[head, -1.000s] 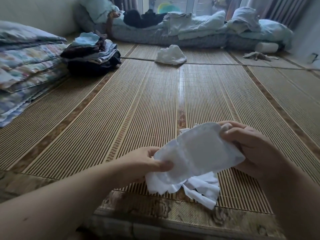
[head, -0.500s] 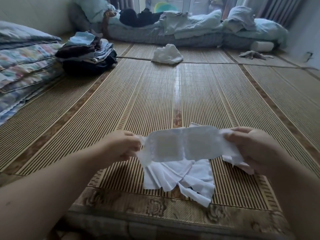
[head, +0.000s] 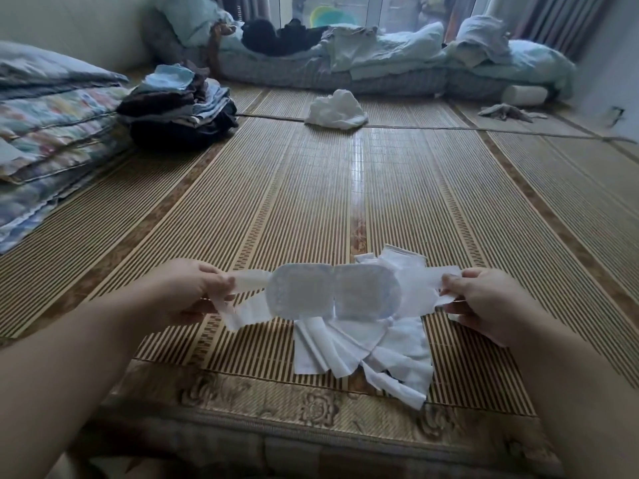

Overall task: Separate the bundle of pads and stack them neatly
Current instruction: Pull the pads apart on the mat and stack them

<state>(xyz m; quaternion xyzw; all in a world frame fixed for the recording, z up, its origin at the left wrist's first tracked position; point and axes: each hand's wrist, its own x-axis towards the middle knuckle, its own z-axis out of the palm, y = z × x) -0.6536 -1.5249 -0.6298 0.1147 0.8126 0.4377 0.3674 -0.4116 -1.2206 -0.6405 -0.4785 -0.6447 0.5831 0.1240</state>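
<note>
A white pad (head: 333, 292) is stretched flat and level between my two hands, a little above the bamboo mat. Its two quilted halves show side by side with a crease between them. My left hand (head: 193, 288) pinches the wrapper flap at the pad's left end. My right hand (head: 484, 299) pinches the flap at the right end. Under it, on the mat, lies a loose heap of white pads and wrappers (head: 366, 350), fanned out and overlapping.
The bamboo mat (head: 311, 188) stretches ahead. Folded quilts (head: 45, 133) lie at the left, with a pile of folded clothes (head: 179, 108) beside them. A crumpled white cloth (head: 335, 110) sits mid-floor. Bedding (head: 380, 60) lines the far wall.
My hands have drawn apart and pulled the folded pad out to full length. It went from a tilted, bunched shape to a flat strip with both flaps extended.
</note>
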